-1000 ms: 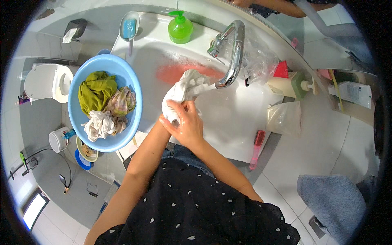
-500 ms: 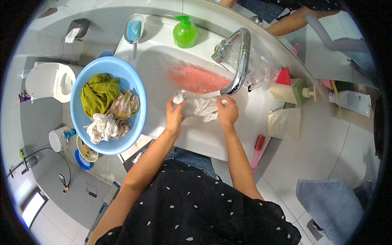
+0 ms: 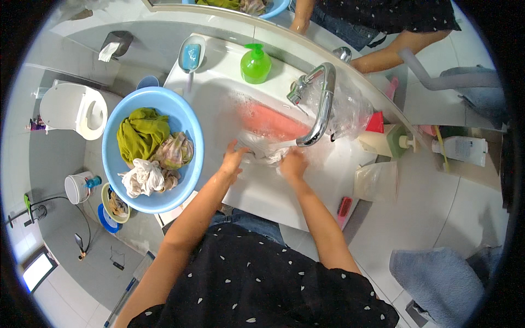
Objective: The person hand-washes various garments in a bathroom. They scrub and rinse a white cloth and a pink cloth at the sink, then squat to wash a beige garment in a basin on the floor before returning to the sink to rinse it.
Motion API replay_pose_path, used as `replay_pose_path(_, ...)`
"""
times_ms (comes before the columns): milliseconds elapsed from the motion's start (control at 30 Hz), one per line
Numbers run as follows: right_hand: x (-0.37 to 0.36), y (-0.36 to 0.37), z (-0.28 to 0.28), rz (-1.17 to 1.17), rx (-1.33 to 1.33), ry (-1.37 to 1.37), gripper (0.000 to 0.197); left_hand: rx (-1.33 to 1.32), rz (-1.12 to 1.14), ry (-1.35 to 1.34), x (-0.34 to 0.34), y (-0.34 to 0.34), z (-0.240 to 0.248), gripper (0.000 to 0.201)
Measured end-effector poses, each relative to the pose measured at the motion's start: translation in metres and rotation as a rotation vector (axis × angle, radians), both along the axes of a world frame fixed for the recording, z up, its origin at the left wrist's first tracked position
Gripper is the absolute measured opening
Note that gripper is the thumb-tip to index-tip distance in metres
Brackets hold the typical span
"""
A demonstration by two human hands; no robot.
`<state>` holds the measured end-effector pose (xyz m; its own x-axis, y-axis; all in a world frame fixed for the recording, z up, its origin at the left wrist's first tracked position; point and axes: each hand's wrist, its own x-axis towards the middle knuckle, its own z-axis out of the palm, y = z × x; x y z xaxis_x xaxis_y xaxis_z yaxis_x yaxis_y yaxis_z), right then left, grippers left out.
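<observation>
One white sink (image 3: 260,191), containing suds (image 3: 239,101) and a pinkish-red patch (image 3: 273,122) of unclear nature; one blue basin (image 3: 183,121) at the sink's left end, containing green cloth (image 3: 141,135), patterned cloth (image 3: 174,151) and a bunched white garment (image 3: 143,179). In the sink, one wet cloth (image 3: 263,151), blurred by running water (image 3: 284,144): right hand (image 3: 293,164) with fingers clamped on it, tips hidden; left hand (image 3: 232,162) at its left end, grip impossible to tell.

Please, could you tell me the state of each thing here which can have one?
White cloth, crumpled, in the sink
Faucet, running
Left hand, at the cloth's left end, grip unclear
Right hand, closed on the cloth's right end
Light blue basin, holding crumpled laundry
Green pump bottle, upright
Toilet lid, raised
Tissue holder, with tissue sticking out
</observation>
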<state>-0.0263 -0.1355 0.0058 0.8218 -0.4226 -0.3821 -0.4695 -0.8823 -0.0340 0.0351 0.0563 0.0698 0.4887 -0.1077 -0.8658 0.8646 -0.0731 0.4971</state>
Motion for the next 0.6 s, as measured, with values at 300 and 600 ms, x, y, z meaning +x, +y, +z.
replay_pose_path(300, -0.007, -0.005, -0.004, -0.165, 0.578, -0.501, 0.037, -0.060, -0.021, 0.044, 0.007, -0.013, 0.008, 0.084)
replay_pose_path(600, -0.011, 0.072, 0.188, 0.296, 1.347, -0.594, 0.014, -1.023, 0.264, 0.383, 0.015, -0.002, -0.024, 0.043)
